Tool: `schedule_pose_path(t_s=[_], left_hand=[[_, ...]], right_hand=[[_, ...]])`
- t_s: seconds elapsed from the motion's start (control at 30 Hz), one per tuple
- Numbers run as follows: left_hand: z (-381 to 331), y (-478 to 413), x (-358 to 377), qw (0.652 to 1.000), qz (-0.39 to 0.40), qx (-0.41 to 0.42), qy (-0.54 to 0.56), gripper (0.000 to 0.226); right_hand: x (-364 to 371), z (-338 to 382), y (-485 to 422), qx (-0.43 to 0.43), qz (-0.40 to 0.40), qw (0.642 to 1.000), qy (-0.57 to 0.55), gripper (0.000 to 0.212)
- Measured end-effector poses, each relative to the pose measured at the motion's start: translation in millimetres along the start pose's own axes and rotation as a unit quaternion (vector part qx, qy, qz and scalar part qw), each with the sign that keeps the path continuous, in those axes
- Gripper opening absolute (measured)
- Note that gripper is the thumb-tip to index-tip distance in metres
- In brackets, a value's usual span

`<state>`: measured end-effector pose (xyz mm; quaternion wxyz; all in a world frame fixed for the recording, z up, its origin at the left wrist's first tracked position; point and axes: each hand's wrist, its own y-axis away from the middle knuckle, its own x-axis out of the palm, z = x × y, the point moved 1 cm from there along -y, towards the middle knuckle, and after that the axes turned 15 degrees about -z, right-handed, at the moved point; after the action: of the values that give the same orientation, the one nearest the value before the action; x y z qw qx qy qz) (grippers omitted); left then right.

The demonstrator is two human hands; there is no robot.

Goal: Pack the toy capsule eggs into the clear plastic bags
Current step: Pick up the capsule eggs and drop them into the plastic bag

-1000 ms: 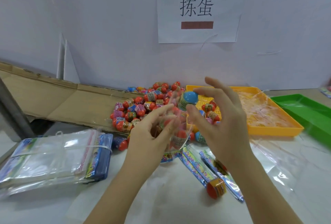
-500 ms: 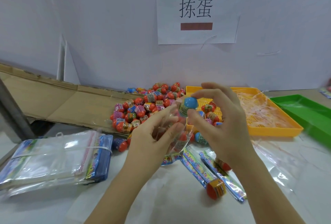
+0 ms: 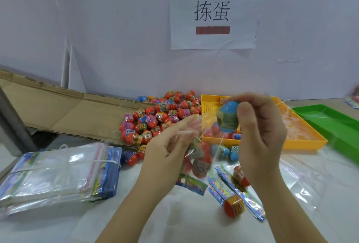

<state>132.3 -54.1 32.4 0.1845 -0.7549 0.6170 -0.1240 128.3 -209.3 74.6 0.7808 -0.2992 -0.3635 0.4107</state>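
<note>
The right hand (image 3: 260,137) pinches a blue plastic capsule egg (image 3: 227,118) between thumb and fingertips. Its grip is narrow and closed round the egg's labelled middle, in the air over the near corner of the yellow perforated plastic tray (image 3: 305,142). The left hand (image 3: 167,151) holds a clear plastic bag (image 3: 200,157) by its upper edge, thumb against fingers on the film. The bag hangs between the two hands above the white desk (image 3: 174,219), with a few orange eggs showing inside. The blue egg sits just beside and slightly above the bag's top, not yet in it.

The step in hand appears to be dropping this egg in. To do it well, the left grip should draw the lip open toward the egg, since thin film tends to cling shut. The right hand should bring the egg over the gap and let go only once it is past the rim. The film is nearly invisible, so I cannot tell exactly where the mouth lies.

A heap of orange capsule eggs (image 3: 159,120) lies behind, and a banded stack of empty bags (image 3: 54,170) sits to the left.
</note>
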Motion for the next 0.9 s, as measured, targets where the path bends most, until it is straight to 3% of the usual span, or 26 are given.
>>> schedule_pose_path(t_s=[0.1, 0.23, 0.33, 0.4, 0.47, 0.6, 0.67, 0.77, 0.9], left_hand=[[-2, 1, 2, 1.000, -0.016, 0.010, -0.009, 0.035], [3, -3, -1, 0.998, -0.062, -0.012, 0.008, 0.022], [4, -5, -3, 0.996, -0.083, -0.029, 0.013, 0.020], [5, -5, -2, 0.996, -0.078, -0.041, 0.018, 0.020], [5, -4, -2, 0.996, -0.075, -0.036, 0.024, 0.020], [0, -4, -3, 0.997, -0.079, -0.011, 0.003, 0.023], [-1, -5, -4, 0.996, -0.088, -0.009, -0.014, 0.022], [2, -8, -7, 0.994, -0.105, -0.003, -0.039, 0.021], [5, -5, -3, 0.995, -0.082, -0.035, -0.050, 0.018]], right_hand=[[0, -3, -1, 0.006, 0.008, 1.000, 0.011, 0.009], [0, -4, 3, -0.091, 0.006, 0.992, 0.088, 0.021], [3, -4, 10, -0.096, 0.085, 0.978, 0.163, 0.052], [6, -8, 15, -0.133, 0.151, 0.949, 0.244, 0.066], [9, -10, 19, -0.185, 0.177, 0.923, 0.288, 0.058], [13, -11, 22, -0.205, 0.193, 0.914, 0.291, 0.031], [12, -10, 20, -0.127, 0.178, 0.945, 0.245, 0.028], [9, -6, 13, 0.044, 0.083, 0.989, 0.110, 0.037], [12, 0, 9, 0.195, -0.002, 0.979, -0.058, 0.039]])
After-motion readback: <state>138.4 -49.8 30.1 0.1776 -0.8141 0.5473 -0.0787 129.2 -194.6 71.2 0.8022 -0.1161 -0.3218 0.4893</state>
